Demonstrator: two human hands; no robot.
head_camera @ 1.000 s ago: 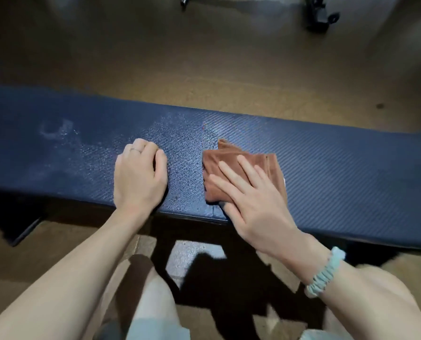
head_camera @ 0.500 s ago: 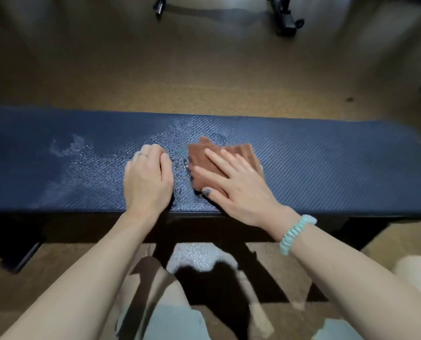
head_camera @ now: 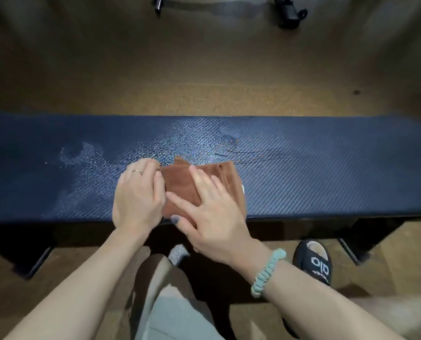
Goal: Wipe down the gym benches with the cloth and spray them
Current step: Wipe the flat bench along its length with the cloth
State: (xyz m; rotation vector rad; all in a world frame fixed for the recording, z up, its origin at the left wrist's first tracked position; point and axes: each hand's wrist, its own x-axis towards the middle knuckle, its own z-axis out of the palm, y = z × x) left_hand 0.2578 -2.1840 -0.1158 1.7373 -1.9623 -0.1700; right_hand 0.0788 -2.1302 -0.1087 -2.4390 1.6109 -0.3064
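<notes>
Head view (only cam I've got): I'm looking down on the bench (head_camera: 327, 173), a long dark-blue textured pad running across the frame, w/ tan floor (head_camera: 204, 77) behind it. The cloth (head_camera: 180, 185), brown and folded, lies flat on the pad near the front edge, about mid-length.

Right hand (head_camera: 214, 214) is spread flat on top of the cloth, fingers wide, palm pressing down; not a pinch, just weight on it. Left hand (head_camera: 138, 195) sits on the pad touching the cloth's left edge, fingers loosely curled. I can't tell if its fingertips grip the cloth edge or only butt against it, since the hand is a bit blurred.

Progress, as I judge it: a wet speckled patch (head_camera: 86, 173) of spray droplets covers the pad to the left of the hands and runs up behind the cloth, so that stretch looks sprayed but not yet wiped. Right of the cloth the pad looks drier, w/ faint streaks (head_camera: 248, 150) (prob. wipe marks, but I can't be sure). So I'd call this bench roughly half done. No spray bottle in frame. Only one bench shows, so any other benches I'd count as left to do.

Bottom of frame: a black sandal (head_camera: 315, 261) on the floor, under the bench's front edge.
</notes>
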